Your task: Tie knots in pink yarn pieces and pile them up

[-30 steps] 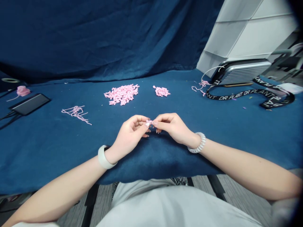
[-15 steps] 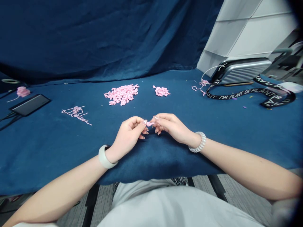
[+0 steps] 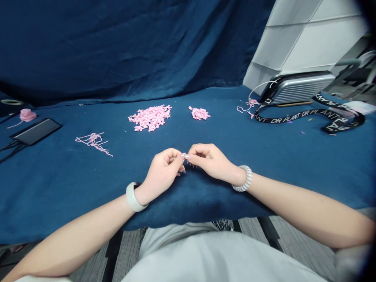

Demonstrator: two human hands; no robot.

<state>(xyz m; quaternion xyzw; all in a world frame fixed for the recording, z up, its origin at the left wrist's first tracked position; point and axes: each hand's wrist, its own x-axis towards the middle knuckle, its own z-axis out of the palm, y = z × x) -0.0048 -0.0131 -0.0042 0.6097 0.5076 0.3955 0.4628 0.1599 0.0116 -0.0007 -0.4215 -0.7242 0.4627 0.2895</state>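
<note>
My left hand (image 3: 165,167) and my right hand (image 3: 210,161) meet above the near part of the blue cloth (image 3: 141,172). Thumb and forefinger of each are pinched together, the tips touching the other hand's. Between them is a small knotted piece of pink yarn, now almost wholly covered by the fingertips. Beyond the hands lies a large heap of knotted pink yarn pieces (image 3: 150,117), and to its right a smaller heap of the same pieces (image 3: 200,113).
Loose pink yarn strands (image 3: 94,141) lie on the left. Farther left are a black device with cables (image 3: 35,131) and a pink yarn ball (image 3: 28,114). A black lettered lanyard (image 3: 293,116), a silver ribbed case (image 3: 304,88) and a yarn tangle (image 3: 249,105) occupy the right.
My fingertips have come closer together and now cover the pink yarn piece, which showed between them before. Both hands sit slightly lower in view.
</note>
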